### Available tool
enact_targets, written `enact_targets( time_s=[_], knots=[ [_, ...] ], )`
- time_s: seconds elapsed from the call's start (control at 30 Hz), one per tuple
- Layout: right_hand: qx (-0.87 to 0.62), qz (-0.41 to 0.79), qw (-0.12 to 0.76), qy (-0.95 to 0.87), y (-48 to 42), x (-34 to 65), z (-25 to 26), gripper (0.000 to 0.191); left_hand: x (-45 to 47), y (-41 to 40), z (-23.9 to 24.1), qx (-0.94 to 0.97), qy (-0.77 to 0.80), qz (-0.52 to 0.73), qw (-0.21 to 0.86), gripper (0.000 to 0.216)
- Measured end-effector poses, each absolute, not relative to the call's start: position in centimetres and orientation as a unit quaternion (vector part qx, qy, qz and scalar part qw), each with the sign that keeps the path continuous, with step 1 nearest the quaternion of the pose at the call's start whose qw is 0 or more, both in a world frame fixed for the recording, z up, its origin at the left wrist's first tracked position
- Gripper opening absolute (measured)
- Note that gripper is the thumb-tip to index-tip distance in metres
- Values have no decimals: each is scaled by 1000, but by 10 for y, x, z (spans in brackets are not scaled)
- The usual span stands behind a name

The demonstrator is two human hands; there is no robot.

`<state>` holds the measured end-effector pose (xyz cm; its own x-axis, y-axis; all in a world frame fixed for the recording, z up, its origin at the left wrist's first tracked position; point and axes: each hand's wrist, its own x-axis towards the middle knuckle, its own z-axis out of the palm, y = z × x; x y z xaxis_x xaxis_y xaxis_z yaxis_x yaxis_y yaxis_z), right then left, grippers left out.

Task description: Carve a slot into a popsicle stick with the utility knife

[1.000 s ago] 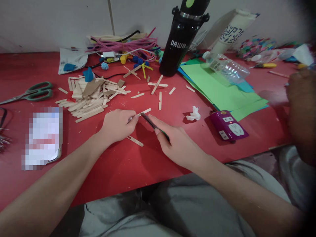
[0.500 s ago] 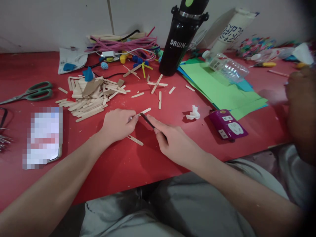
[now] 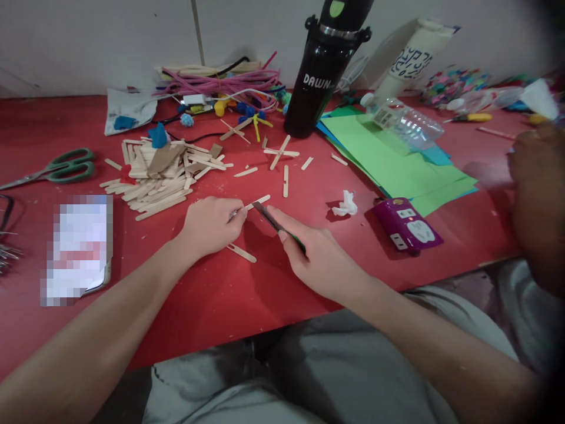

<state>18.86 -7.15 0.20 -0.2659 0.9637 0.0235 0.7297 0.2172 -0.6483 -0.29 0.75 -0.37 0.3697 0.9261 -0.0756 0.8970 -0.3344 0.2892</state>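
Observation:
My left hand [image 3: 210, 225] is closed on a popsicle stick [image 3: 263, 200], whose far end sticks out past the fingertips. My right hand [image 3: 324, 253] grips a craft knife [image 3: 270, 218], its dark blade resting at the stick just beyond my left fingers. A bit of green handle shows in the right palm. Below my left hand lies a second, slotted stick [image 3: 242, 253], partly hidden by the fingers. Beyond the hands are a notched stick [image 3: 285, 181] and two sticks set in a cross [image 3: 279, 153].
Back left is a heap of popsicle sticks [image 3: 152, 176], with scissors [image 3: 70, 165] and a phone [image 3: 82, 247] beside it. A black bottle [image 3: 316, 82] stands behind green paper [image 3: 375, 153]. Rightward are a crumpled tissue [image 3: 345, 204], a purple socket box [image 3: 406, 227] and another person's hand [image 3: 536, 171].
The knife blade has shifted slightly in my right hand's grip, and more of its green handle now shows. My left hand and its stick stay nearly still.

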Motion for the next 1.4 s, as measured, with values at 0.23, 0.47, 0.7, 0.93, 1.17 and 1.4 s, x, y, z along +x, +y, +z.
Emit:
enact_targets(
  time_s=[0.23,0.47,0.7,0.93,1.17,1.4],
  knots=[
    [-564,260,204,-757,-69,187,2,55,-2,7,-3,814,559,54,148,36],
    [-569,254,191,-758,-69,186,3,57,-3,7,-4,813,560,63,145,35],
    [-572,252,178,-760,-69,186,3,58,-1,7,-5,814,560,62,139,36],
    [-570,262,186,-756,-70,187,2,57,-3,7,-5,812,564,63,138,35],
    [-568,271,217,-746,-70,189,-2,55,-3,8,-4,813,560,63,149,34],
    [-566,261,206,-755,-68,186,0,55,-3,8,-5,811,562,64,148,34]
  ],
)
